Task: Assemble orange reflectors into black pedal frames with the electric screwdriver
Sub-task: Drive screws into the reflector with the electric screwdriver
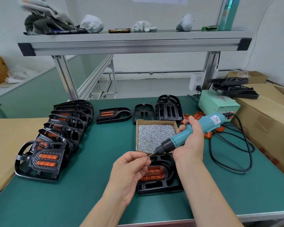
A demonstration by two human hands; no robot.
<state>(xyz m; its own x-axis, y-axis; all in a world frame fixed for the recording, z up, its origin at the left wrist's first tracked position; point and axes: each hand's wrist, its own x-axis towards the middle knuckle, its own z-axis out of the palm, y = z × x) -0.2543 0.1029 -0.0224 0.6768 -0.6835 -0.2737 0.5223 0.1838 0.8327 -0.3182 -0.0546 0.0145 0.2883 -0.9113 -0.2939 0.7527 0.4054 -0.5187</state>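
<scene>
The left hand [129, 167] hovered above the green bench [97, 161], its grip pinched together on a small silver screw [147, 156] between thumb and fingertips. The screw met the bit tip of a teal electric screwdriver [175, 138]. The right hand [189, 145] held that tool slanted down towards the left, its grip clamped around the barrel. A black cable [228, 153] ran from the tool's rear.

Directly under both hands lay a black plastic pedal frame [154, 187] flat on the bench, with an orange oval reflector [154, 174] seated in it. Just behind it stood an open cardboard box [154, 121] full of silver screws.

To the left, a row of black frames already fitted with reflectors [44, 161] leaned against one another. Behind the box stood a stack of bare black frames [169, 110]. Loose orange reflectors [198, 115] lay beyond the right hand, near a pale green power unit [218, 104].
</scene>
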